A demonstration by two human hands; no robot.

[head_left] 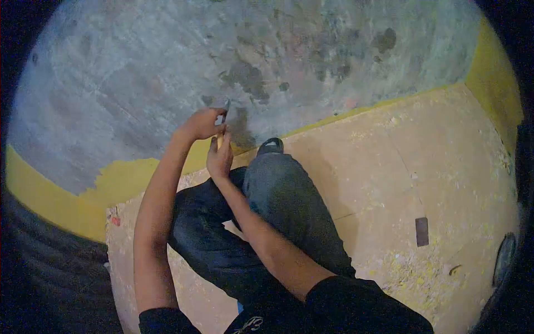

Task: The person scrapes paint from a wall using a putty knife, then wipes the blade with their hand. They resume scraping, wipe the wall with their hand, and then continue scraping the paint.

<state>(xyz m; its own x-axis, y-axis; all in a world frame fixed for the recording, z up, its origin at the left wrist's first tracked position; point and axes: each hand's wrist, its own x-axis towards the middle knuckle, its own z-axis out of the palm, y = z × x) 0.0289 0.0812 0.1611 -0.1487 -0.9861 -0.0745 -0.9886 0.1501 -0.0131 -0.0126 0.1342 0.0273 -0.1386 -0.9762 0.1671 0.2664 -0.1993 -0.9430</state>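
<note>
My left hand [203, 123] is at the lower part of the grey, stained wall [139, 83], its thumb and fingers pinched around a small, dark, thin tool [225, 116] whose tip points up at the wall. Just below it, my right hand [221, 157] is raised with its fingers closed near the tool's lower end, where a pale yellowish piece [220, 139] shows between the fingers. What exactly the right hand grips is too small to make out.
Yellow paint [125, 177] runs along the wall's lower edge. On the tan floor [378, 150] lie a dark rectangular block [422, 231], scattered yellow flakes [409, 278] and a small curved piece [455, 270]. My bent knees and dark shoe [271, 146] are close beneath my hands.
</note>
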